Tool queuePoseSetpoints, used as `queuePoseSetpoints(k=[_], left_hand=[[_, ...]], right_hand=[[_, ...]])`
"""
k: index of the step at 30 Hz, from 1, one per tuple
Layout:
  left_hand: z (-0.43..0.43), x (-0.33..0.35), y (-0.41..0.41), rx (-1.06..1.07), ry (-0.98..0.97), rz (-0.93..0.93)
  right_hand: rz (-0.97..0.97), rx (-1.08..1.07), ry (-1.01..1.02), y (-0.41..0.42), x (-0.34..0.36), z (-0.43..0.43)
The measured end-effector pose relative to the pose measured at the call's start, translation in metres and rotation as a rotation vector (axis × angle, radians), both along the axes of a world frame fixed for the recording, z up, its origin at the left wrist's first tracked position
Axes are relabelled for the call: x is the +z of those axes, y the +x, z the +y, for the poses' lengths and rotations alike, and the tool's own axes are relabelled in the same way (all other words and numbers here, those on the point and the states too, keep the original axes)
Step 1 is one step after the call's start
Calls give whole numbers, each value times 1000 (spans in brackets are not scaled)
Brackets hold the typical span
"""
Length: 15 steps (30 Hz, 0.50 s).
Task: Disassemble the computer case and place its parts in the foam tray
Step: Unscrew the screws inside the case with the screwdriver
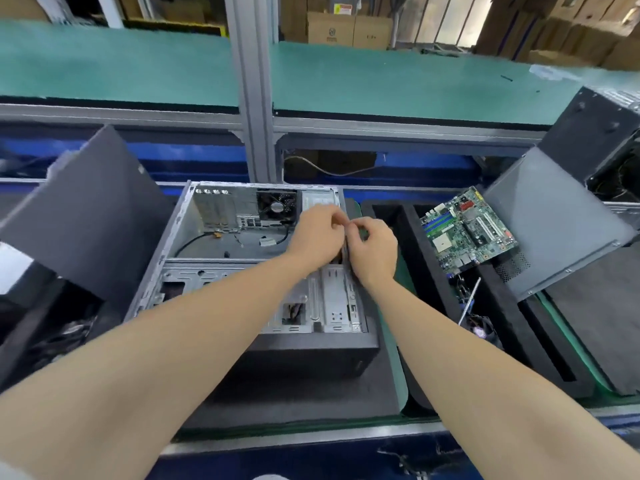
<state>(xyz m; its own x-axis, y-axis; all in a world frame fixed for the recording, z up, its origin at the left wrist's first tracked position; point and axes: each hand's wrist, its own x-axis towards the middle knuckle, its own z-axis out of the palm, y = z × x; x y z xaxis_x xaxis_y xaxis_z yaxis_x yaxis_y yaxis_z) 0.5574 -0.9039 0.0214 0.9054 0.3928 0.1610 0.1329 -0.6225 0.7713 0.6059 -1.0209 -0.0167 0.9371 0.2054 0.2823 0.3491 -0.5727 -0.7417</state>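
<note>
The open grey computer case lies on its side on a dark mat, its fan and loose cables showing inside. My left hand and my right hand meet at the case's right wall, fingers curled on its upper edge. What the fingertips pinch is hidden. The black foam tray sits to the right. In it a green motherboard leans in a slot, and a screwdriver and a small fan lie lower down.
A dark side panel leans at the left of the case. A grey panel leans on the tray's right side, with another black case behind it. A green-topped shelf and a metal post stand behind.
</note>
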Motion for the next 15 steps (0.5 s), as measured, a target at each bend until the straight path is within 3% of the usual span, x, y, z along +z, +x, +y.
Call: queuePoseSetpoints(k=[6,9,12,15], left_hand=[[74,-22,-41,162,216,288],[100,-34,-59,223,355,399],[111,-38,-67,196,392,365],[116,-43,-73,141,616,369]], right_hand=[[-137,233,-411,4,5,33],[-250,365,-435,2,10,48],[-173,670,-529,-12,13,74],[-64,818,-617,-21,9,84]])
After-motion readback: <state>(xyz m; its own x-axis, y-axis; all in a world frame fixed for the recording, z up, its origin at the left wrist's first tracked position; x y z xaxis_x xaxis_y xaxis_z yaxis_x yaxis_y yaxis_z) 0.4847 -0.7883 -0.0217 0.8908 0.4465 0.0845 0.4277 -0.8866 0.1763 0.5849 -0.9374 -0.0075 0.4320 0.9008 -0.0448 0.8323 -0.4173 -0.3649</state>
